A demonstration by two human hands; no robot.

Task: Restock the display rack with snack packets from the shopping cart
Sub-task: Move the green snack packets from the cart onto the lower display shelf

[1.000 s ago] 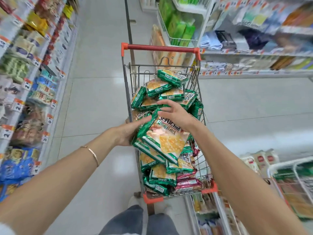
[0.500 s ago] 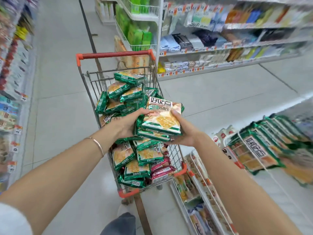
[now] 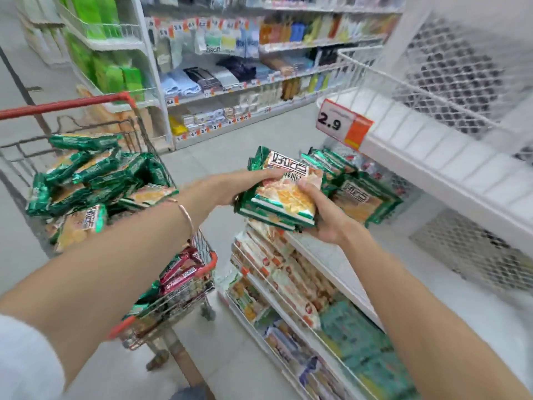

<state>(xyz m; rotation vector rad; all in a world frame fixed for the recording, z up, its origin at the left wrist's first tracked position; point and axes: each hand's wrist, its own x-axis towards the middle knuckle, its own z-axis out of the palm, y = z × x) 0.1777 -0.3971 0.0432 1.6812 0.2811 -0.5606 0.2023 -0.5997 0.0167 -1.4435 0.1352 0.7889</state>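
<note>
Head view: the stack of green snack packets [image 3: 281, 197] sits between my hands, just in front of the shelved green packets [image 3: 366, 197] on the display rack [image 3: 432, 180]. My left hand [image 3: 227, 186] grips its left edge, fingers curled. My right hand [image 3: 323, 217] cups it from beneath, thumb on top. I should keep it squeezed flat and slide it in beside those. Half a second ago it hung over the shopping cart [image 3: 66, 106], which is now off to my left.
</note>
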